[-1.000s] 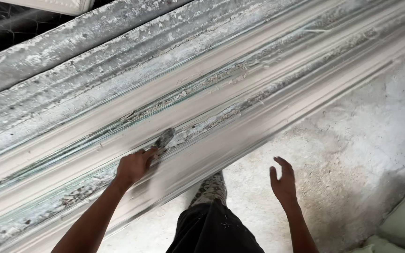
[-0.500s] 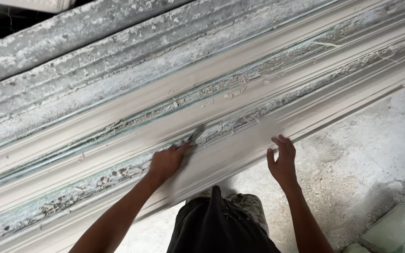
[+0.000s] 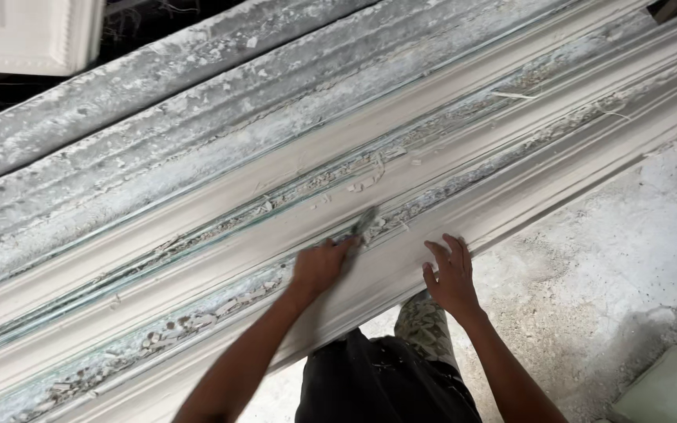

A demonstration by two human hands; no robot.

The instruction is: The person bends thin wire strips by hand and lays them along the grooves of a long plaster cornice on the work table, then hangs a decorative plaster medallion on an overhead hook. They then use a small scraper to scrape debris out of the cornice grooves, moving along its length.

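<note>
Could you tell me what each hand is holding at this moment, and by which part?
The left hand grips a small scraper by its handle end, blade on the plaster moulding. The right hand holds nothing; it rests flat on the moulding.

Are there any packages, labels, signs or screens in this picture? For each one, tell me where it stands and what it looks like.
Pale green sack: lower right corner, on the dusty floor, soft and bulging, partly cut off by the picture edge; what it holds cannot be told.
No labels, signs or screens show anywhere.
</note>
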